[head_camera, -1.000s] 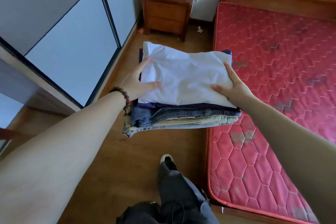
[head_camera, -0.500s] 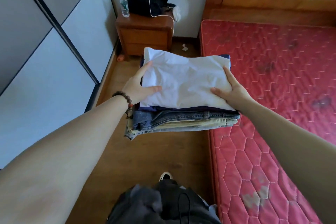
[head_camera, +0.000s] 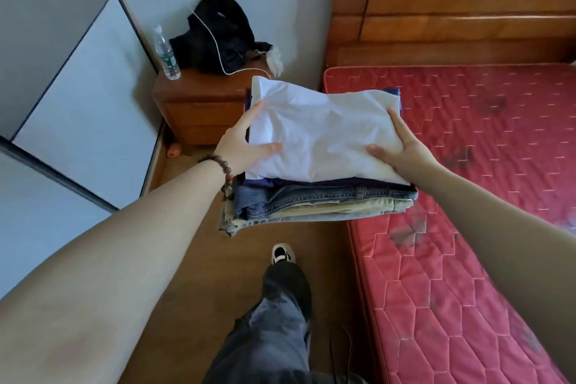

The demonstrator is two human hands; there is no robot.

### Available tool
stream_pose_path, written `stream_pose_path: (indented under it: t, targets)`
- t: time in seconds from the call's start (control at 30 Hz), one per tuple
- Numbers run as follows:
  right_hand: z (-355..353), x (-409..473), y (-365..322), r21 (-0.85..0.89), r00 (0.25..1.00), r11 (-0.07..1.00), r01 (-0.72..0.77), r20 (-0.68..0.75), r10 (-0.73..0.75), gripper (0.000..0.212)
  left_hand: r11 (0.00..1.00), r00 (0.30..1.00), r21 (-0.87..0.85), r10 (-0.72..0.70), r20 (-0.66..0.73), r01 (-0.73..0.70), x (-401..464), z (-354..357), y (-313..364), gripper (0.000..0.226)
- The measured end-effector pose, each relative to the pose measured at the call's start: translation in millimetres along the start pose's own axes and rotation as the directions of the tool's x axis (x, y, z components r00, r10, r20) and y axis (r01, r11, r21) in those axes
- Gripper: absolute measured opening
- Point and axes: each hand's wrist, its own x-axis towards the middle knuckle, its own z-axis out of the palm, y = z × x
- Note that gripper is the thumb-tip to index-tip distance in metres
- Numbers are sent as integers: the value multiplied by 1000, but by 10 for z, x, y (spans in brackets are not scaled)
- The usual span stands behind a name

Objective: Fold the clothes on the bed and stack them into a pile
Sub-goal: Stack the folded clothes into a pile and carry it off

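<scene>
Above the floor, left of the bed (head_camera: pixel 467 259) | left hand (head_camera: pixel 240 143) and right hand (head_camera: pixel 402 146) grasp the pile (head_camera: pixel 321 193), thumbs atop | fingers underneath hidden | lower garments show edges only

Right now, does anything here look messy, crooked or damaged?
The red mattress is bare and carries dark smudges. In the pile of folded clothes, held between the left hand and right hand, the lower jeans layers stick out unevenly at the left corner. Something small lies on the floor beside the nightstand.
</scene>
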Motion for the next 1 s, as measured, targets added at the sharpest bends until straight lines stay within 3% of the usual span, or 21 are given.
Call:
stream_pose_path:
  t: [0.23,0.5,1.0]
  targets:
    - [-334,1677,-398,-15,994,997,-69,-86,68,89,999,998,-45,-5,67,8,1989,-121,48,96]
    - [-710,2818,-618,-24,988,994,-104,-117,100,87,998,994,-56,23,109,-17,3341,-111,151,92]
    - [-1585,5174,-21,0,972,977,-212,-106,210,89,996,983,7,-86,161,86,5791,836,213,96]
